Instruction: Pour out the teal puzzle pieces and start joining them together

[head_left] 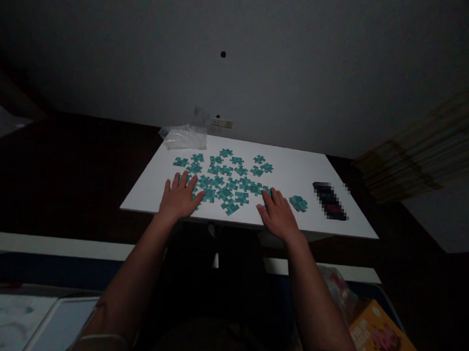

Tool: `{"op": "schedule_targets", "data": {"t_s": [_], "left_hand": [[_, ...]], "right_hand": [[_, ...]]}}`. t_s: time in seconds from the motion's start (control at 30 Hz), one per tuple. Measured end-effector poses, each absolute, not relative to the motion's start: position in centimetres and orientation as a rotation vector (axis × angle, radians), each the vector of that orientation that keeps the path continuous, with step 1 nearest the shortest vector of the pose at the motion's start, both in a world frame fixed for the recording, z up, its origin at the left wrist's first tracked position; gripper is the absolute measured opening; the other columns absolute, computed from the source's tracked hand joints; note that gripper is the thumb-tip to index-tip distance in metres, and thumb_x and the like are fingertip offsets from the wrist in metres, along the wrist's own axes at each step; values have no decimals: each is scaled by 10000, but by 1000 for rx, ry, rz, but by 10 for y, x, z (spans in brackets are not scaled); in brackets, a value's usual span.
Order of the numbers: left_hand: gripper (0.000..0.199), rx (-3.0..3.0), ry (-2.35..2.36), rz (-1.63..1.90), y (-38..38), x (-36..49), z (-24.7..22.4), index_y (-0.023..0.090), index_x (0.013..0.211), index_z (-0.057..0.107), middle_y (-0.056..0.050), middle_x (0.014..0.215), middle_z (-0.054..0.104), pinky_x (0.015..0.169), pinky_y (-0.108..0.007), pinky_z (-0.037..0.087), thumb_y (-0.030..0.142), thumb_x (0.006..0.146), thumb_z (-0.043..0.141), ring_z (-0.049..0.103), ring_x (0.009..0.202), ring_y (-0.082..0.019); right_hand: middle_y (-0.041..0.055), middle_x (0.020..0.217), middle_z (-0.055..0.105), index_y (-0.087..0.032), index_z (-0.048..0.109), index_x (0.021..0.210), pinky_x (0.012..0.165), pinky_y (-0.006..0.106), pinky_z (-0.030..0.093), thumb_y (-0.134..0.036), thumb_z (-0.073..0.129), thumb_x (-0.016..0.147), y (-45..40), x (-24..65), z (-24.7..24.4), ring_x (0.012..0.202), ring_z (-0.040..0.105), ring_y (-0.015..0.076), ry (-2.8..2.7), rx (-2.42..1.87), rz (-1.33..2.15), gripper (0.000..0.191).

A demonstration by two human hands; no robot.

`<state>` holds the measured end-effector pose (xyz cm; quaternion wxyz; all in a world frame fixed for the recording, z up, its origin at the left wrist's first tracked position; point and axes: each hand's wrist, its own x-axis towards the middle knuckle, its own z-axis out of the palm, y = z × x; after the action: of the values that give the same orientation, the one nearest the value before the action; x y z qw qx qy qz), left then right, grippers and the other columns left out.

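Many teal puzzle pieces (231,183) lie spread over the middle of a white table (293,168). My left hand (179,196) rests palm down at the left side of the spread, fingers apart, over some pieces. At the right side of the spread, my right hand (276,212) lies palm down with its thumb apart, its fingertips on a teal piece. A small pile of pieces (298,203) sits just right of my right hand.
A clear plastic bag (185,137) lies at the table's back left corner. A dark, pixelated object (330,201) is at the right. Below right are an orange box (387,338) and a plastic bag. A wall with sockets (222,123) stands behind the table.
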<state>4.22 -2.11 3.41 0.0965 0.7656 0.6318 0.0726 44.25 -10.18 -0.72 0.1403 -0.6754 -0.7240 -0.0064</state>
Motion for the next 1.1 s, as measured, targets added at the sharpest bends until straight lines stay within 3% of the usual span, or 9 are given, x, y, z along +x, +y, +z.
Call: {"op": "schedule_targets", "data": {"t_s": [0.17, 0.27, 0.47, 0.63, 0.73, 0.97, 1.1], "left_hand": [[964, 2227, 1867, 318, -24, 78, 30, 251, 1977, 436, -178, 2075, 338, 1548, -832, 188, 830, 1208, 379, 202, 1951, -537], [962, 2198, 1882, 314, -25, 89, 31, 204, 1978, 425, -195, 2087, 285, 1559, -817, 172, 785, 1213, 392, 192, 1953, -537], [869, 2244, 1786, 418, -31, 85, 39, 270, 1957, 474, -157, 2080, 334, 1555, -801, 223, 751, 1235, 438, 229, 1951, -509], [771, 2391, 1619, 364, -43, 78, 49, 269, 1907, 567, -123, 2085, 337, 1593, -693, 219, 620, 1221, 585, 225, 1964, -444], [804, 2445, 1547, 344, -46, 75, 50, 220, 1887, 586, -152, 2065, 379, 1595, -680, 236, 607, 1185, 650, 242, 1958, -453], [990, 2503, 1379, 418, -42, 68, 41, 258, 1896, 551, -153, 2036, 443, 1587, -724, 267, 662, 1045, 854, 299, 1933, -495], [1059, 2489, 1272, 512, -38, 56, 36, 290, 1913, 509, -133, 2036, 444, 1582, -707, 317, 557, 975, 922, 316, 1929, -471]], "right_hand": [[252, 1965, 528, -166, 588, 1877, 1447, 765, 446, -566, 420, 1260, -74, 434, 4, 1848, 449, 518, -2101, -1995, 67, 755], [254, 1931, 571, -139, 666, 1806, 1469, 748, 422, -533, 411, 1260, -74, 433, 17, 1843, 448, 504, -2086, -1903, 28, 719], [169, 1788, 723, -260, 773, 1691, 1468, 718, 442, -533, 592, 1221, -101, 409, 30, 1728, 562, 447, -2201, -1603, 34, 573], [131, 1833, 685, -313, 778, 1699, 1482, 713, 440, -675, 712, 1185, -106, 380, 23, 1778, 488, 486, -2259, -1646, 57, 632], [94, 1816, 702, -380, 797, 1687, 1471, 749, 447, -656, 710, 1197, -103, 375, 18, 1786, 476, 509, -2198, -1685, 64, 569], [105, 1851, 674, -365, 807, 1688, 1487, 796, 392, -687, 719, 1193, -101, 379, 13, 1834, 383, 569, -2145, -1701, 64, 598], [72, 1896, 628, -412, 780, 1724, 1494, 796, 361, -692, 744, 1186, -100, 380, 9, 1859, 315, 584, -2153, -1662, 67, 607]]}}
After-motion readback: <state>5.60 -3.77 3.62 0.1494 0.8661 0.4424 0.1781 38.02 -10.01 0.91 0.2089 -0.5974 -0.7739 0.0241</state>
